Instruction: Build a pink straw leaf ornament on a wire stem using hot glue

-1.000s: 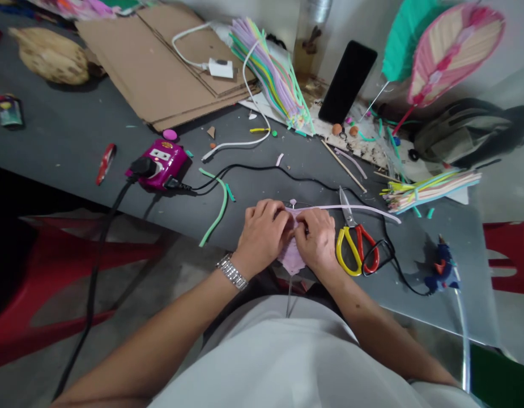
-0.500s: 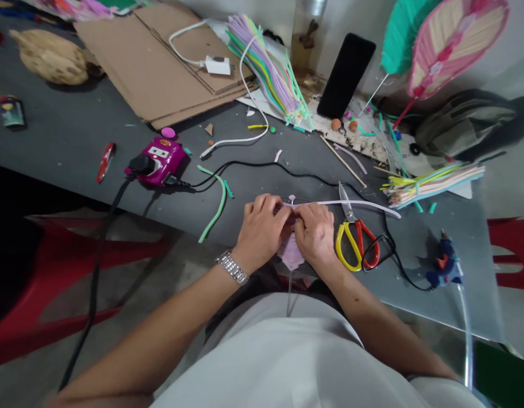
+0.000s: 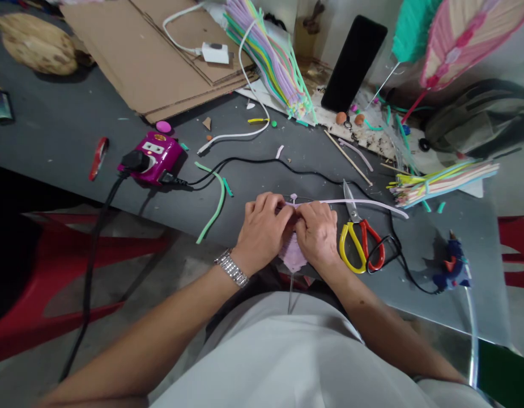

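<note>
Both hands are closed together at the table's front edge, over a lilac leaf-shaped piece [image 3: 294, 259] that looks made of pipe cleaner. My left hand [image 3: 263, 229] pinches a lilac pipe cleaner [image 3: 366, 202] at the top of this piece. Close beside it, fingertips nearly touching, my right hand [image 3: 319, 233] grips the same strand, whose loose end stretches out to the right. A thin wire stem [image 3: 291, 292] points from the piece toward my body, and a small lilac tip [image 3: 293, 196] shows beyond my fingers. The exact grip point is hidden by the fingers.
Scissors [image 3: 356, 217] lie right of my right hand, with a blue glue gun [image 3: 454, 265] farther right. A black cord [image 3: 262, 161] runs behind my hands from a purple power socket [image 3: 170, 157]. Pipe cleaner bundles [image 3: 272, 62], cardboard [image 3: 160, 68] and a phone [image 3: 354, 63] are at the back.
The view has shifted slightly, so the things on the table appear a little displaced. Both hands keep nearly the same closed pose on the lilac pipe cleaner.
</note>
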Demonstrator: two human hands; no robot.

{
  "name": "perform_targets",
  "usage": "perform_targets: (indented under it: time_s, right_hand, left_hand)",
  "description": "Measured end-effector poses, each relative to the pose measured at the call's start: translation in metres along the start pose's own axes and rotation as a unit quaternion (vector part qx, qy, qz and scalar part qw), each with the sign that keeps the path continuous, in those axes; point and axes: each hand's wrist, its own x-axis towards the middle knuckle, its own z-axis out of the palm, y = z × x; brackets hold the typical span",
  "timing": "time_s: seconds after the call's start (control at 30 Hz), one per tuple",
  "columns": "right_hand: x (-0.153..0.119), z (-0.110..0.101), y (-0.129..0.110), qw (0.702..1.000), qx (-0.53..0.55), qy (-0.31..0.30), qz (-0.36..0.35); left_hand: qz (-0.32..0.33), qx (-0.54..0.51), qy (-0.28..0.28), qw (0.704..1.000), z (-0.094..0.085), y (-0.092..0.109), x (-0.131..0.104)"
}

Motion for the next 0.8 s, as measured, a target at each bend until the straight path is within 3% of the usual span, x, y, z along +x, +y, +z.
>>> perform_targets:
  time_s: [0.37, 0.8]
  right_hand:
    - [-0.0048, 0.0004, 0.0033, 0.993, 0.091, 0.072, 0.036]
    - [-0.0005, 0.0003, 0.0006, 1.0, 0.005, 0.02, 0.017]
  left_hand:
    - [-0.011, -0.016, 0.018, 1.0, -0.0008, -0.0014, -0.002]
    - [-0.009, -0.002, 0.011, 1.0, 0.0007, -0.0001, 0.0]
